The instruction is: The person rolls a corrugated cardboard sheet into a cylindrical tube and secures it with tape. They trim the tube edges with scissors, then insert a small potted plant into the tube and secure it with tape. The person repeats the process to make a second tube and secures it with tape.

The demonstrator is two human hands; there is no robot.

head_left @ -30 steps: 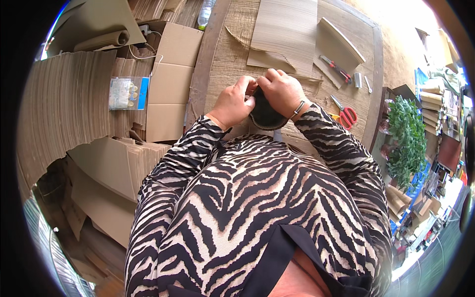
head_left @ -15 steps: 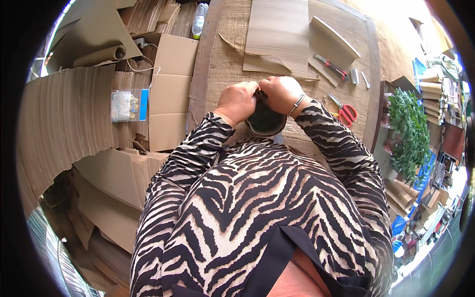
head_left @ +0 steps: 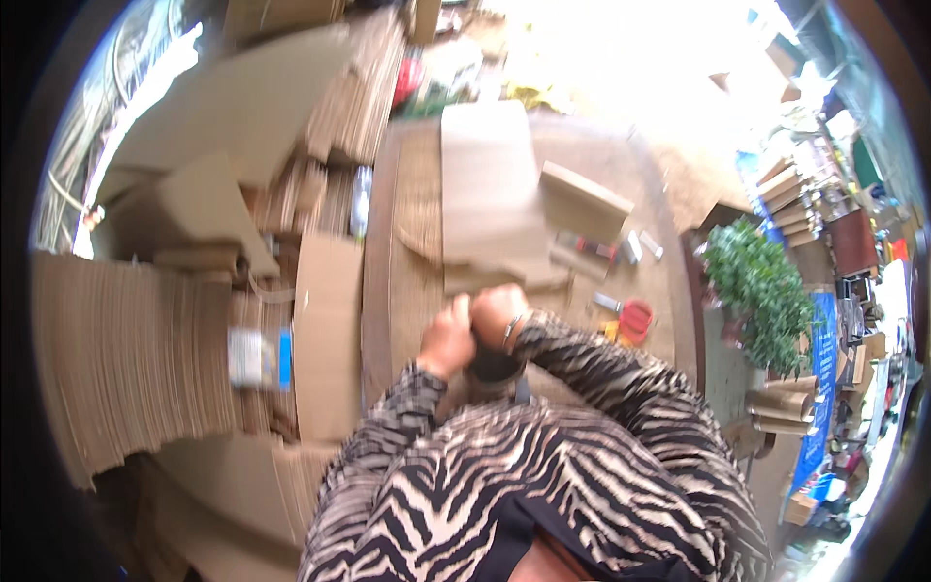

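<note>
Pinching the far end of a dark, rounded piece [head_left: 493,369] (kinda too blurry for naming the material) between a curled-up left hand [head_left: 446,339] and right hand [head_left: 497,312]. Holding it right by the black-and-cream zebra-striped top [head_left: 465,466], at the brown wooden surface [head_left: 415,194], left of some red-handled scissors [head_left: 635,321].

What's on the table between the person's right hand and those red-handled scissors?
The blurred head view shows a bare stretch of wooden tabletop between the right hand and the red-handled scissors; a striped sleeve runs just below it.
</note>
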